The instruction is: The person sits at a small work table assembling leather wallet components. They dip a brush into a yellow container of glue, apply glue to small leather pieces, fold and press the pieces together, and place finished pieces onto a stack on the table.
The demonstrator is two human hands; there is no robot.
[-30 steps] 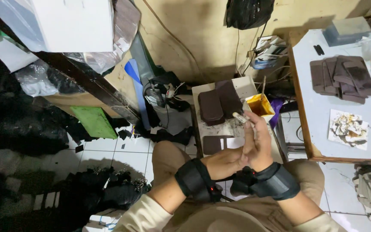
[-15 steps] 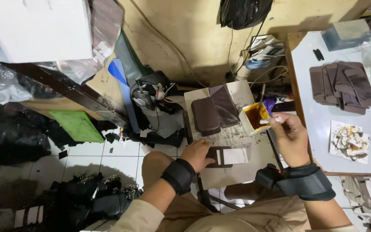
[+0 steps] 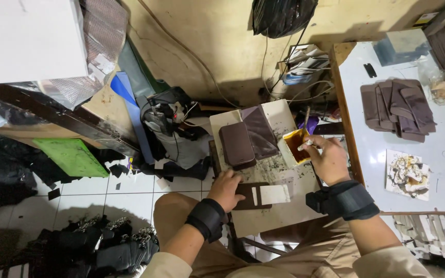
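My left hand [image 3: 226, 188] presses flat on a dark brown leather piece [image 3: 250, 196] lying on a small stained work board [image 3: 279, 177]; a pale strip [image 3: 274, 194] crosses the piece's right part. My right hand [image 3: 328, 159] grips a thin brush [image 3: 305, 126] whose tip dips into a small yellow glue pot [image 3: 293, 146] at the board's right edge. Both wrists wear black straps. Two brown leather pieces [image 3: 248, 139] lie stacked at the board's far end.
A white table [image 3: 377, 154] to the right carries a fan of brown leather pieces [image 3: 397, 108], a glue-smeared tile [image 3: 407, 174] and a clear bag. A green pad [image 3: 70, 156], black scraps and tangled cables lie on the tiled floor at left.
My left hand has settled onto the dark leather piece on the board. My right hand has carried the brush from above the board to the glue pot.
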